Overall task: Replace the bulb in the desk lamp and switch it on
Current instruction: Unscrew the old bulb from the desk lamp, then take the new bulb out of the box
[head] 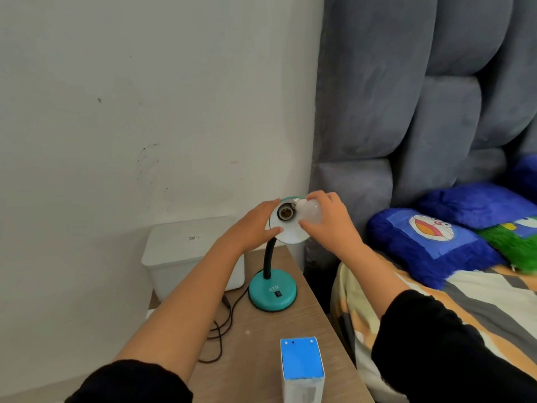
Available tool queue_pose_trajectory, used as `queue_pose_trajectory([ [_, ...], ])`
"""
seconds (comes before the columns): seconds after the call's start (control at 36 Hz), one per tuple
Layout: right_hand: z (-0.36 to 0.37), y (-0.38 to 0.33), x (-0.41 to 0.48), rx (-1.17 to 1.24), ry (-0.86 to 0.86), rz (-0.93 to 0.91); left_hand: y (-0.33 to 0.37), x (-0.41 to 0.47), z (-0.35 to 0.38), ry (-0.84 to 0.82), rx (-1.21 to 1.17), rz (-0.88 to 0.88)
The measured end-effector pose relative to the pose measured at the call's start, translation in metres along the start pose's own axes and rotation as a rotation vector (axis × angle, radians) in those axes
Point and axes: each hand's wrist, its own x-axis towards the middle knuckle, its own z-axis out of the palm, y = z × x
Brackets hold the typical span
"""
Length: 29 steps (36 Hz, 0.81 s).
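A teal desk lamp stands on a wooden bedside table, its round base (272, 290) carrying a small black switch (278, 293). The black gooseneck bends up to the shade (287, 232), whose white inside faces me. My left hand (252, 226) grips the shade's left rim. The dark socket (284, 212) in the shade holds no bulb. My right hand (328, 221) holds a white bulb (311, 213) with its metal screw end just right of the socket, not inside it.
A blue and white bulb box (302, 370) stands near the table's (261, 359) front edge. A black cord (220, 330) lies on the left of the table. A white bin (189, 257) sits behind it. The bed with blue pillows (430, 242) is to the right.
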Motion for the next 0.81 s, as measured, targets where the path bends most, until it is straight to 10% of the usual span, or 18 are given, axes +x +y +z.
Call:
queue_pose_trajectory([
  [0.44, 0.011, 0.044, -0.069, 0.094, 0.027, 0.090, 0.010, -0.069, 0.041, 0.022, -0.084, -0.071],
  [0.81, 0.069, 0.109, -0.127, 0.123, -0.214, 0.370, -0.005, -0.162, 0.153, -0.334, -0.234, -0.178],
])
